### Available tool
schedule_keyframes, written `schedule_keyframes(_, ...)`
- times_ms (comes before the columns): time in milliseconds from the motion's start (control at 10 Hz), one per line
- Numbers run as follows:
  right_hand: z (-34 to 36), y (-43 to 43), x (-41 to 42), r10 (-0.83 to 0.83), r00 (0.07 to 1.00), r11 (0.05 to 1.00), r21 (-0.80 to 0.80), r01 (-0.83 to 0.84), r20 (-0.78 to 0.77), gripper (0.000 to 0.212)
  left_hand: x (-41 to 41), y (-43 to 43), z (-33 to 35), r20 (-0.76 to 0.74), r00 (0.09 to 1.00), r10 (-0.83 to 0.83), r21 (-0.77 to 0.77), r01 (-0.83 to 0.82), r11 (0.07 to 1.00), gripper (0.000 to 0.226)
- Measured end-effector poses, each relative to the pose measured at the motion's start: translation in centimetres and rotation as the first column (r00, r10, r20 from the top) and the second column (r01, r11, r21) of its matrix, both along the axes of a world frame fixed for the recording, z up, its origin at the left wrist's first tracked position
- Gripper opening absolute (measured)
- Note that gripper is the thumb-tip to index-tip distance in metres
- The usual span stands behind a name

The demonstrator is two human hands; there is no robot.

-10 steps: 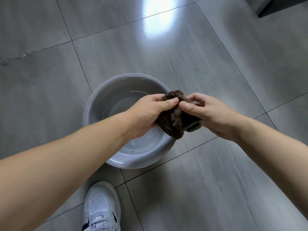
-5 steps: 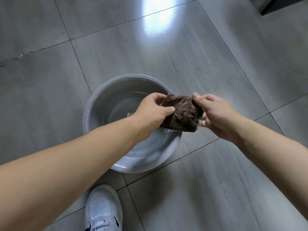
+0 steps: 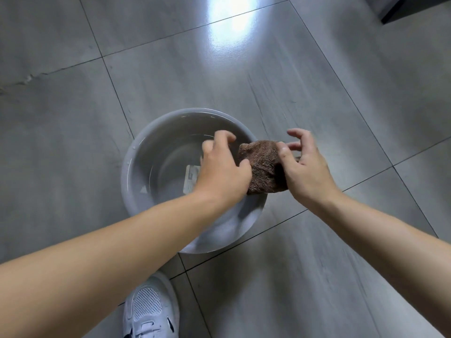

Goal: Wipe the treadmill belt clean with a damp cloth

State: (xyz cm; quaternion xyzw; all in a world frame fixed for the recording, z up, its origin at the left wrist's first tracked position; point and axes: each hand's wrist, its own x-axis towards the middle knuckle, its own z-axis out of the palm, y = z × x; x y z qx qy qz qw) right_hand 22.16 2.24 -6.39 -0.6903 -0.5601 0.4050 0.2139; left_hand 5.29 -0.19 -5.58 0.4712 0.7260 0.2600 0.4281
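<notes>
A bunched brown cloth [image 3: 262,164] hangs above the right rim of a grey basin [image 3: 136,152] that holds clear water. My left hand [image 3: 219,172] holds the cloth's left side, with its thumb on the fabric and its fingers curled above. My right hand [image 3: 307,172] holds the right side, thumb pressed on top and fingers loosely spread behind. How the fingers lie under the cloth is hidden. No treadmill belt is in view.
The basin stands on a grey tiled floor [image 3: 317,276] with dark grout lines. A white label [image 3: 191,176] shows at the basin's bottom. My white shoe [image 3: 151,311] is just in front of the basin. A dark object's edge [image 3: 410,8] shows at the top right.
The cloth has been spread from a tight bunch into a wider lump. Both hands have shifted their hold, and their fingers now lift off the fabric more.
</notes>
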Motion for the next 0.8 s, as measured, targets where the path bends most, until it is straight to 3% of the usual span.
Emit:
schedule_keyframes(100, 0.6, -0.7, -0.3, 0.134, 0.989, 0.989, 0.046, -0.137, 0.058, 0.049, 0.6, -1.3, 1.2, -0.125, 0.975, -0.186, 0.164, 0.205, 0.965, 0.041)
schedule_keyframes(200, 0.4, -1.0, -1.1, 0.214, 0.974, 0.977, -0.003, -0.214, 0.068, 0.053, 1.1, -1.3, 0.4, -0.107, 0.949, -0.297, 0.01, 0.3, 0.954, 0.042)
schedule_keyframes(300, -0.6, -1.7, -1.8, 0.227, 0.973, 0.967, -0.111, -0.23, -0.035, 0.055, 1.1, -1.0, -0.8, -0.026, 0.937, -0.349, -0.08, 0.346, 0.935, 0.04)
schedule_keyframes(500, -1.5, -2.2, -1.7, 0.148, 0.968, 0.977, -0.123, -0.175, -0.202, 0.053, 1.2, -2.0, -1.2, 0.204, 0.953, -0.224, -0.045, 0.238, 0.97, 0.061)
schedule_keyframes(600, -1.6, -2.1, -1.2, 0.12, 0.966, 0.98, -0.125, -0.152, -0.231, 0.055, 0.7, -2.0, -1.5, 0.259, 0.957, -0.133, -0.009, 0.14, 0.99, 0.059)
schedule_keyframes(700, -1.5, -1.7, -0.8, 0.111, 0.979, 0.99, -0.07, -0.124, -0.169, 0.068, 0.1, -1.5, -1.7, 0.232, 0.972, -0.044, 0.007, 0.043, 0.999, 0.043)
schedule_keyframes(800, -1.4, -0.6, -0.1, 0.032, 0.989, 0.999, -0.012, -0.034, -0.146, 0.067, -0.8, -0.6, -1.6, 0.131, 0.991, 0.008, 0.006, -0.008, 1.0, 0.044)
